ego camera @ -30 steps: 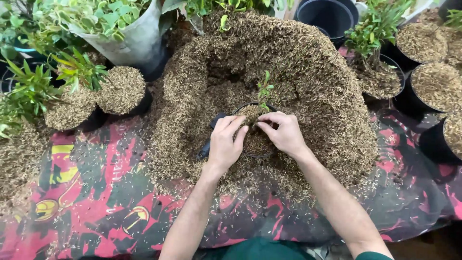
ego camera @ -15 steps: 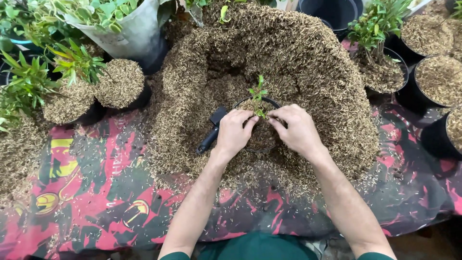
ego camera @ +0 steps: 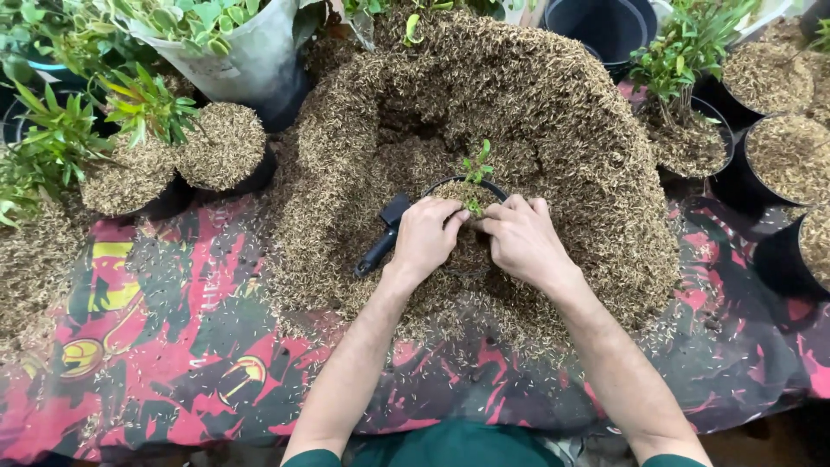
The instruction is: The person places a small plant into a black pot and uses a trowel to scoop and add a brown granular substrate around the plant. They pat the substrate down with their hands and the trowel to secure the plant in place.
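Seedling (ego camera: pixel 476 166) risen clearer, hands (ego camera: pixel 428 238) cover pot (ego camera: pixel 450 183), tool (ego camera: pixel 381 242) half-hidden

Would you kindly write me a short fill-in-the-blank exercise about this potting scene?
1. Both hands press around a small ____ in the black pot.
2. The pot sits in a big heap of ____ husks.
3. A black tool handle lies beside the ____ hand.

Missing words: seedling; brown; left

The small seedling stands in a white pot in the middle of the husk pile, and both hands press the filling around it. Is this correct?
Not quite: the pot is black, not white, as the head view shows. The rest holds: the seedling stands in it amid the husk pile, with the left hand and right hand pressing around it.
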